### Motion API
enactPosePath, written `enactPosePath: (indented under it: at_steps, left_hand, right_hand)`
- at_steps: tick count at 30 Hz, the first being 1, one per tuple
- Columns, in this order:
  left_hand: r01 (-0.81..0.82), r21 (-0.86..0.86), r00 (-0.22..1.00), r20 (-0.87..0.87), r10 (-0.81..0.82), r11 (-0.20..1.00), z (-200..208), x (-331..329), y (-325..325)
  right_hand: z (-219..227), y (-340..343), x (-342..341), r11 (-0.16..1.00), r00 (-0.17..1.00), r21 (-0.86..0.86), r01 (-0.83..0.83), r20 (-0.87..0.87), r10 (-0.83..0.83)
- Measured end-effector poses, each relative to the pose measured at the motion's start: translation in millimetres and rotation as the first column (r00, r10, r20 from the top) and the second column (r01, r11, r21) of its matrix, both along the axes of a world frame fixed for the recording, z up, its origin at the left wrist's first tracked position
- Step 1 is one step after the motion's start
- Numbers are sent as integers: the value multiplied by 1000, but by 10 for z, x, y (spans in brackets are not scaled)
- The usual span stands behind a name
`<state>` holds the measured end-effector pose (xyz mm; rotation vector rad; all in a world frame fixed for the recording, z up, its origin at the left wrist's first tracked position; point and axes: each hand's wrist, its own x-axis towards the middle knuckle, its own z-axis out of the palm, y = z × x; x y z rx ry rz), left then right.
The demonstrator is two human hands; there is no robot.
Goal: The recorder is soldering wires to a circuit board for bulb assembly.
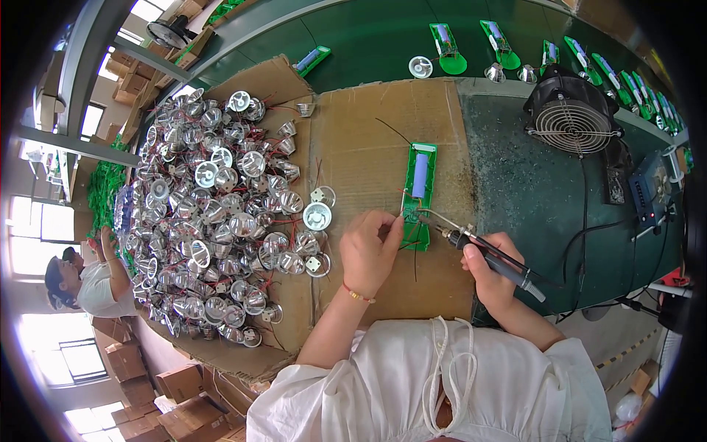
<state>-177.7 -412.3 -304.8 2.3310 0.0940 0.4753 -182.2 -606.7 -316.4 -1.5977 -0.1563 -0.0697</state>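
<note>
Tabletop below, left hand pinches one wire, right hand grips one soldering iron.

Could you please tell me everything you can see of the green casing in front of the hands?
The green casing is a long, narrow open shell that looks like plastic, with raised sides. It lies open side up on brown cardboard, one end toward the person. A purple cylinder sits in its far half; thin dark wires extend past both ends. The left hand is at its left edge; contact is unclear.
</note>
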Motion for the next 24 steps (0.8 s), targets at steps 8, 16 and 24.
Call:
enactPosePath:
  at_steps: [8,16,24]
  left_hand:
    - [-16,-2,999,-28,16,1000,-4,3,3]
    - [-10,-1,1000,-21,10,1000,53,-9,-14]
    - [57,-102,994,-87,-66,993,207,-20,-31]
  right_hand:
    - [32,-76,4,994,999,98,39,-15,-38]
    - [22,-102,-8,997,999,71,25,-22,-24]
    - [28,-100,-20,999,1000,46,3,-17,-3]
